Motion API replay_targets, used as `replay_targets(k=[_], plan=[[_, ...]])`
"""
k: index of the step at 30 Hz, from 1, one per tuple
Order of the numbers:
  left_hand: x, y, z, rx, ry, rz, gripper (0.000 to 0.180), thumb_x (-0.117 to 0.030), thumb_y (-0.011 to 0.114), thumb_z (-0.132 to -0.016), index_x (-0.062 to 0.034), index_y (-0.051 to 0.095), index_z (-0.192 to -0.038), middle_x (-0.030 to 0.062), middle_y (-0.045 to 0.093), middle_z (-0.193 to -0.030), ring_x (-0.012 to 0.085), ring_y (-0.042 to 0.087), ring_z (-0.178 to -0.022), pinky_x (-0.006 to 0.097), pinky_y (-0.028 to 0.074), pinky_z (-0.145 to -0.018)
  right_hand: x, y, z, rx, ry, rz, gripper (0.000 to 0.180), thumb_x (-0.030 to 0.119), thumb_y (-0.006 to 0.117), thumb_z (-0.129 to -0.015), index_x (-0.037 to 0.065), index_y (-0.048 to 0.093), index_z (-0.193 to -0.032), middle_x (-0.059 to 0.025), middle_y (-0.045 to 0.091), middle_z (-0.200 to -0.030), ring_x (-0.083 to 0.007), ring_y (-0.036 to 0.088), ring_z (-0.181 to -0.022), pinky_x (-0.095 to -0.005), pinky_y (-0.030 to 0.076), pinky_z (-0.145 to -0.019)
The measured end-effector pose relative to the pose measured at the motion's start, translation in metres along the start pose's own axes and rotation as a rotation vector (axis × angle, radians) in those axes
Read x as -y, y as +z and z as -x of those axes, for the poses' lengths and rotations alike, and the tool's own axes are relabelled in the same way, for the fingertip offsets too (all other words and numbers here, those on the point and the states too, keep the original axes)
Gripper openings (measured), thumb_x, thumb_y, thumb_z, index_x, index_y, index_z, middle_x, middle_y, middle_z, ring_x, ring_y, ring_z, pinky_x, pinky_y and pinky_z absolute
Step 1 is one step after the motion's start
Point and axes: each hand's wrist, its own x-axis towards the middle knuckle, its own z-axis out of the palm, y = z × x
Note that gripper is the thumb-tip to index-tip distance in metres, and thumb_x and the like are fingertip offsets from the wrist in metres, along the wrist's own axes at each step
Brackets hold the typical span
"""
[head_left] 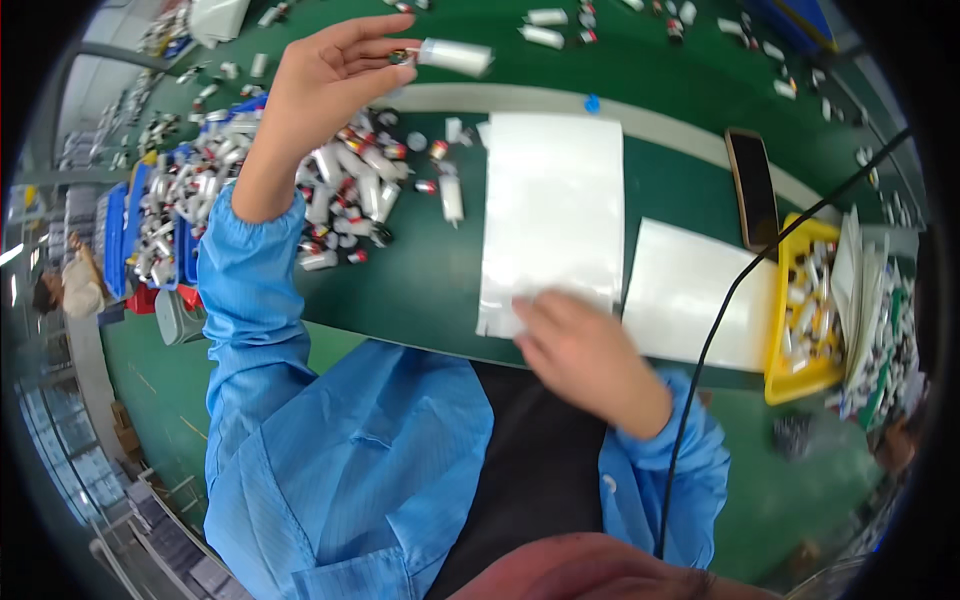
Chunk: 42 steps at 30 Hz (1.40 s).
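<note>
Closest to you, your right hand (585, 355) lies flat on the near edge of the long white bag (552, 215), fingers pressing but not closed on it, probably so it does not slide on the green tabletop (430, 280). Your left hand (330, 70) is raised over the far side and pinches a small white tube (455, 55) by its dark cap, well above the heap of tubes (345, 195) at the left edge. A second bag (690, 290), a phone (752, 185) and a yellow bin (800, 310) sit toward the right edge, with a workshop floor beyond.
</note>
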Motion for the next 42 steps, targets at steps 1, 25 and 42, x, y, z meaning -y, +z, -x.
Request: replay_targets(k=[1,25,42], plan=[[0.013,-0.024,-0.01,-0.016,-0.057,-0.145,0.045,-0.001,0.07,-0.091,0.0019,0.058,-0.135,0.0137,0.07,-0.12,0.0172,0.068,-0.105,0.029,0.056,-0.088,0.007,0.009,0.003,0.027,0.028,0.032,0.031,0.011,0.074,-0.081,0.001,0.067,-0.11,-0.0109,0.06,-0.096,-0.0294,0.063,-0.087,-0.0408,0.054,-0.076],[0.176,-0.063,-0.192,-0.239,-0.446,-0.251,0.043,-0.037,0.06,-0.093,0.0038,0.068,-0.106,0.017,0.071,-0.103,0.0325,0.07,-0.104,0.038,0.05,-0.081,0.018,0.021,-0.006,0.108,0.024,0.221,0.027,0.005,0.067,-0.08,0.003,0.066,-0.106,-0.0107,0.058,-0.105,-0.0286,0.06,-0.094,-0.0399,0.05,-0.081],[0.027,0.143,0.053,0.483,-0.809,1.123,0.05,-0.036,0.037,-0.109,0.0067,0.062,-0.102,0.0153,0.069,-0.087,0.0265,0.069,-0.079,0.038,0.051,-0.092,-0.008,0.042,0.009,-0.111,-0.027,-0.09,0.02,0.002,0.073,-0.076,0.002,0.066,-0.095,-0.0086,0.055,-0.095,-0.0283,0.06,-0.085,-0.0394,0.051,-0.077]])
